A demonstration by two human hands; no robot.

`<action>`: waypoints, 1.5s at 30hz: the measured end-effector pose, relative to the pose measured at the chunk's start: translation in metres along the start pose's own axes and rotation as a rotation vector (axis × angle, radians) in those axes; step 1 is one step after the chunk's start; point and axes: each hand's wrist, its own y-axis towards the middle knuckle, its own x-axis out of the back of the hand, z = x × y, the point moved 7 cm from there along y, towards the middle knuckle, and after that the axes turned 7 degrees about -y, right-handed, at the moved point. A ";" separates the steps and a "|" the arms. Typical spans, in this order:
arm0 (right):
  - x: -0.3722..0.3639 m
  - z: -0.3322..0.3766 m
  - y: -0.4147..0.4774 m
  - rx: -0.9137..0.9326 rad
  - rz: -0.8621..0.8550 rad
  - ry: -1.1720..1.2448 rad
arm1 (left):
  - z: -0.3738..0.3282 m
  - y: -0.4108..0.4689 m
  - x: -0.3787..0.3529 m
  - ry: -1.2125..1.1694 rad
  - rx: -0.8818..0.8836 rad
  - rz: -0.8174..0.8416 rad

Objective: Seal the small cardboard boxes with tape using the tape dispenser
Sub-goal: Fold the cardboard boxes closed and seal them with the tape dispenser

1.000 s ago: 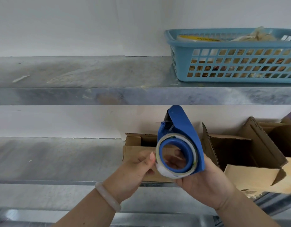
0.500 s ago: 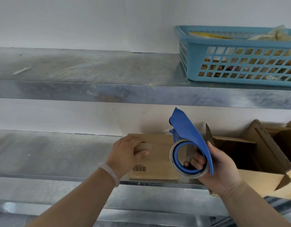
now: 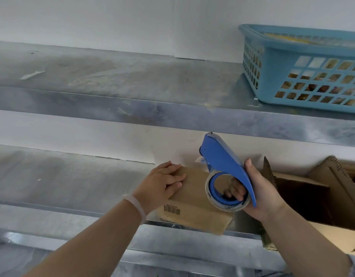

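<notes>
Box [image 3: 194,206] under L hand [image 3: 162,183]; dispenser [image 3: 226,172] in R hand [image 3: 260,188].

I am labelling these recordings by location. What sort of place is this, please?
Probably a storeroom or packing area: metal shelves, a closed cardboard box under the left hand, open boxes beside it, and a tape dispenser in the right hand.
</notes>
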 end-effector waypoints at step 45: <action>-0.014 0.020 -0.002 0.251 0.036 -0.609 | -0.043 -0.016 0.035 -1.125 0.499 -0.093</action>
